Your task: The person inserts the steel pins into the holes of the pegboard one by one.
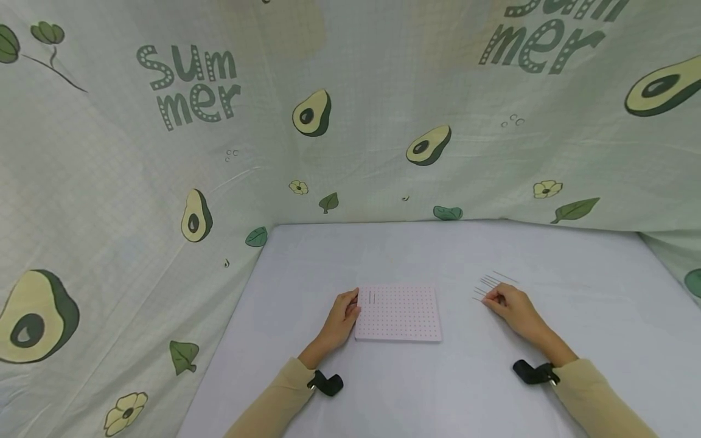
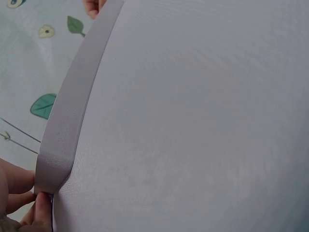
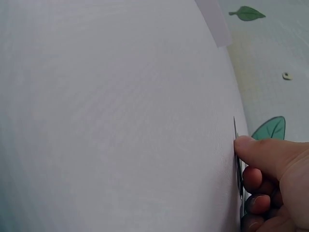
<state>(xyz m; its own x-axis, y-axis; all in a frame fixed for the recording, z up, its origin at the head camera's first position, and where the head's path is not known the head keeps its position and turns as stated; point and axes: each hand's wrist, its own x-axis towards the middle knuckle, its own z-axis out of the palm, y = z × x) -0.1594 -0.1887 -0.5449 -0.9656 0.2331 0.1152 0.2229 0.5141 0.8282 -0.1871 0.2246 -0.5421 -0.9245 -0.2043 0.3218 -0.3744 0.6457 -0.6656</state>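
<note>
A pale pink pegboard (image 1: 400, 322) with rows of small holes lies flat on the table. Two thin dark needles (image 1: 375, 297) stand in holes near its upper left corner. My left hand (image 1: 335, 322) grips the board's left edge; in the left wrist view its thumb and fingers (image 2: 43, 210) meet at the board's corner. To the right of the board, my right hand (image 1: 512, 309) is over several loose needles (image 1: 489, 281). In the right wrist view, its thumb and fingertips pinch a thin needle (image 3: 235, 126), whose tip shows beyond the thumb.
A white cloth covers the table (image 1: 416, 389). A curtain (image 1: 361, 176) printed with avocados hangs along the back and left sides. A black wrist camera (image 1: 328, 384) sits on the left wrist, another (image 1: 531, 371) on the right.
</note>
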